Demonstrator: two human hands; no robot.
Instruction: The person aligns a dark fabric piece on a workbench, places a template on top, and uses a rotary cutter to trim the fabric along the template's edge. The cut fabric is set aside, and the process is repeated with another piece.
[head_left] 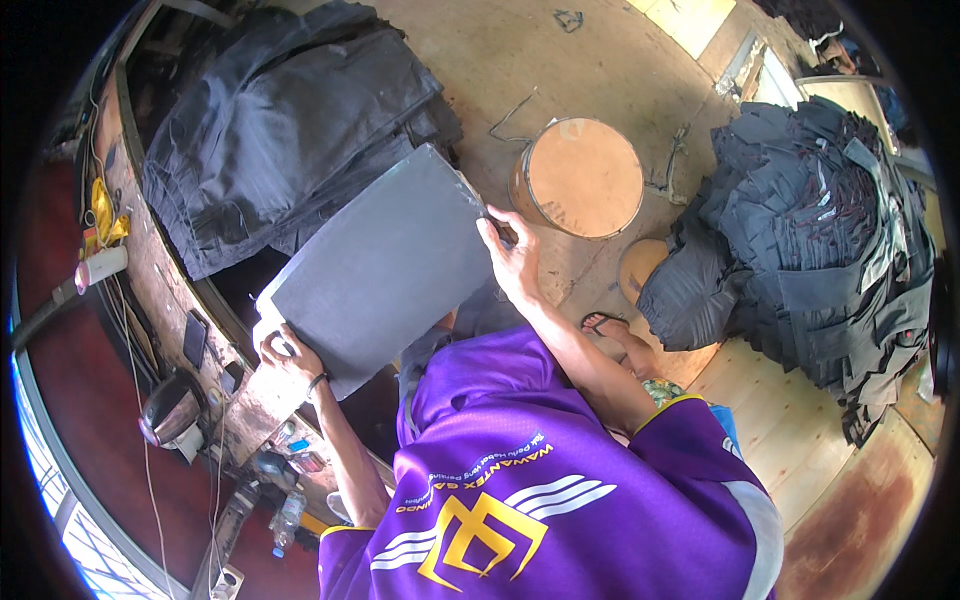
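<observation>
A flat, dark grey rectangular panel (385,260) is held up in front of me, tilted, with one corner toward the far side. Whether it is cloth alone or a covered board, I cannot tell. My left hand (292,365) grips its near left corner, where a pale edge shows beside the fingers. At the right edge, my right hand (513,258) is closed on the panel, thumb and fingers at its border. A dark band circles my left wrist. Behind the panel, a large heap of dark cloth (300,110) is partly hidden.
A round-topped stool (585,178) stands beyond my right hand. Farther right is a tall pile of dark cut cloth (800,230). Along the left, a worn table edge (160,215) carries a phone (196,338), a thread cone (102,267) and a machine part (172,410). A plastic bottle (288,520) lies lower left.
</observation>
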